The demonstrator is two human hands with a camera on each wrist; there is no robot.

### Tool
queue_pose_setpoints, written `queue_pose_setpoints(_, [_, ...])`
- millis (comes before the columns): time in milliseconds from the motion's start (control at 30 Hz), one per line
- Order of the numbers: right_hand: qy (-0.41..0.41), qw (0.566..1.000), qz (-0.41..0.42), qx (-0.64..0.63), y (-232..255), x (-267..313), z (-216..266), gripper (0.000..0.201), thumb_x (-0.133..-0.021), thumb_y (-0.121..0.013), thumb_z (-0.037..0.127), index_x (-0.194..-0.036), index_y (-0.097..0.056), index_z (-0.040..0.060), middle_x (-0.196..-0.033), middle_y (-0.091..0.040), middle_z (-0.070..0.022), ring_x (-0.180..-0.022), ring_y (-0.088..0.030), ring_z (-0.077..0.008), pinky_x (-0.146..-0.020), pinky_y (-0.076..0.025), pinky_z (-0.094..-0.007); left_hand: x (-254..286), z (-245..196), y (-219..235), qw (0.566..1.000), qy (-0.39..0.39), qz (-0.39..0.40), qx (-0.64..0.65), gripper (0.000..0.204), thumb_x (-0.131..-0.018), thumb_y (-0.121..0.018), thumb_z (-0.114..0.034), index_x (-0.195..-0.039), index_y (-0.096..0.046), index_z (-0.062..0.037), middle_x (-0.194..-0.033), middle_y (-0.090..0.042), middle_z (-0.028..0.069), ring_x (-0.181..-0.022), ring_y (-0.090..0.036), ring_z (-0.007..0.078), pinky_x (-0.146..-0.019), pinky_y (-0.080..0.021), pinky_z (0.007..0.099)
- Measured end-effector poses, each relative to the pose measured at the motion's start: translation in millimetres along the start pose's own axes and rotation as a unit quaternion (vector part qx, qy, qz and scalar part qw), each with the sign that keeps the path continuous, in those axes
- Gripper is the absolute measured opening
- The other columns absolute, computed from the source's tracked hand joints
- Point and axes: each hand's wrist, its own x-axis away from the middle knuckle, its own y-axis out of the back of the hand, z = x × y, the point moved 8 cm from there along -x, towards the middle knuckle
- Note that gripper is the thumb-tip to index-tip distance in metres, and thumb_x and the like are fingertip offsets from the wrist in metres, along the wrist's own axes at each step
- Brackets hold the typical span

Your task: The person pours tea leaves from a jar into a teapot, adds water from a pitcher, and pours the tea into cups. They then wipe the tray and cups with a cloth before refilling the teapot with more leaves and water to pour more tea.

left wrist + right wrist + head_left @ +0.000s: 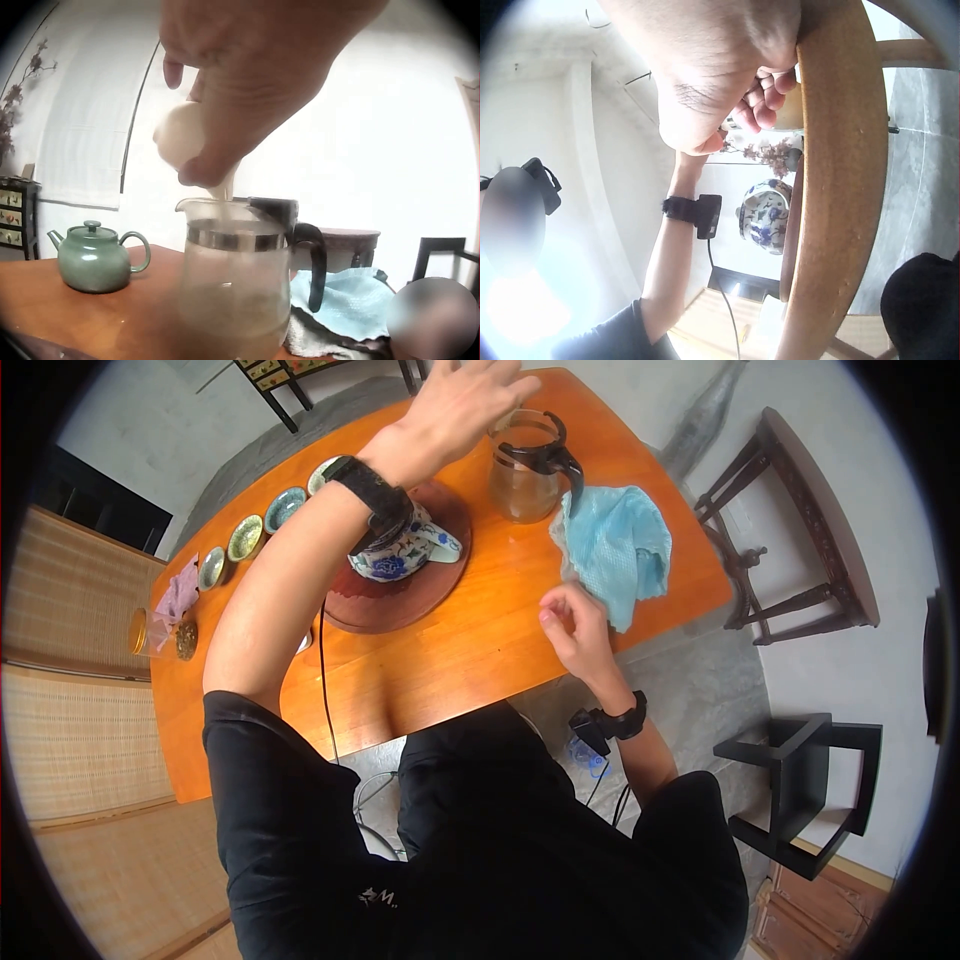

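Fingers [225, 142] of left hand [462, 405] pinching a pale rounded lid [182, 133], hovering just above the glass pitcher [525, 470]. Right hand [578, 628] loosely curled, holding nothing, resting beside the blue cloth [615, 550]. Probably fragile, slippery glass; gripping the black handle [313, 255] likely safest.

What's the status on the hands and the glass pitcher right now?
Left hand above glass pitcher, pinching a small pale object. Right hand loosely curled at table edge, holding nothing, beside blue cloth. Nothing blocking the pitcher mouth.

A tea room: wooden table [480, 650] with teapot [400, 550], row of cups [245, 537], glass pitcher [525, 470].
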Motion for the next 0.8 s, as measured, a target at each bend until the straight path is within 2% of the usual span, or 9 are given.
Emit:
queue_pose_setpoints(133, [-0.003,1.0,0.001,-0.002,0,0,1,0.012,-0.081,-0.064,0.008,-0.086,-0.055,0.0012,-0.076,-0.058,-0.0091,-0.066,-0.058,-0.0172,-0.059,-0.042,-0.0278,-5,-10,0,0.996,-0.054,-0.041,-0.058,0.032,-0.089,-0.048,-0.011,-0.121,-0.053,-0.0109,-0.111,-0.052,0.0079,-0.103,-0.05,0.0219,-0.082,-0.036,0.0431])
queue_pose_setpoints(233, [-0.013,1.0,0.001,-0.01,0,0,2,0.009,-0.083,-0.061,0.007,-0.088,-0.056,0.0011,-0.073,-0.057,-0.0064,-0.067,-0.052,-0.0153,-0.062,-0.041,-0.0268,-5,-17,3,0.992,-0.098,-0.062,-0.055,0.032,-0.09,-0.046,-0.011,-0.121,-0.054,-0.0116,-0.112,-0.052,0.0074,-0.104,-0.049,0.0206,-0.082,-0.036,0.0429])
queue_pose_setpoints(333, [-0.011,1.0,0.0,-0.011,0,0,3,0.009,-0.083,-0.061,0.007,-0.088,-0.056,0.0011,-0.074,-0.057,-0.0064,-0.067,-0.052,-0.0152,-0.063,-0.041,-0.0268,-5,-18,3,0.991,-0.105,-0.061,-0.064,0.03,-0.092,-0.045,-0.013,-0.121,-0.054,-0.0123,-0.113,-0.052,0.0078,-0.104,-0.049,0.0201,-0.082,-0.036,0.0424])
queue_pose_setpoints(433, [-0.012,1.0,0.004,-0.003,0,0,1,0.012,-0.081,-0.064,0.007,-0.086,-0.055,0.0004,-0.077,-0.058,-0.0094,-0.067,-0.058,-0.0172,-0.059,-0.042,-0.0275,-8,-8,3,1.0,-0.023,-0.002,0.02,0.033,-0.089,-0.054,-0.015,-0.121,-0.053,-0.0106,-0.112,-0.053,0.0093,-0.104,-0.051,0.0225,-0.083,-0.036,0.0417])
queue_pose_setpoints(533, [-0.002,1.0,0.002,-0.008,0,-1,1,0.012,-0.081,-0.064,0.007,-0.086,-0.055,0.0002,-0.077,-0.058,-0.0096,-0.068,-0.058,-0.0169,-0.06,-0.043,-0.0273,-4,9,3,0.991,0.077,-0.002,0.111,0.046,-0.079,-0.069,-0.019,-0.121,-0.053,-0.008,-0.112,-0.057,0.0132,-0.106,-0.055,0.0297,-0.084,-0.039,0.0459])
queue_pose_setpoints(667, [-0.007,1.0,-0.001,-0.012,1,0,0,0.011,-0.081,-0.063,0.005,-0.088,-0.056,0.0,-0.078,-0.059,-0.0096,-0.068,-0.058,-0.0165,-0.061,-0.044,-0.0273,3,46,-2,0.926,0.188,-0.041,0.325,0.055,-0.062,-0.082,-0.029,-0.106,-0.062,-0.0031,-0.097,-0.068,0.018,-0.094,-0.066,0.0355,-0.079,-0.052,0.0425])
queue_pose_setpoints(767, [-0.018,1.0,-0.004,-0.016,2,3,-4,0.009,-0.083,-0.061,0.005,-0.089,-0.056,-0.0001,-0.078,-0.059,-0.0084,-0.068,-0.056,-0.0149,-0.061,-0.044,-0.027,19,69,-13,0.865,0.295,-0.038,0.404,0.055,-0.063,-0.083,-0.035,-0.099,-0.065,0.0022,-0.09,-0.07,0.018,-0.086,-0.069,0.0285,-0.074,-0.054,0.0353])
queue_pose_setpoints(800, [-0.025,0.999,-0.001,-0.021,3,6,-10,0.008,-0.085,-0.06,0.005,-0.089,-0.056,0.0,-0.078,-0.058,-0.0072,-0.069,-0.056,-0.014,-0.061,-0.044,-0.0267,23,74,-16,0.848,0.314,-0.016,0.426,0.058,-0.066,-0.082,-0.04,-0.096,-0.065,0.0067,-0.089,-0.07,0.0183,-0.085,-0.069,0.0235,-0.074,-0.055,0.0332])
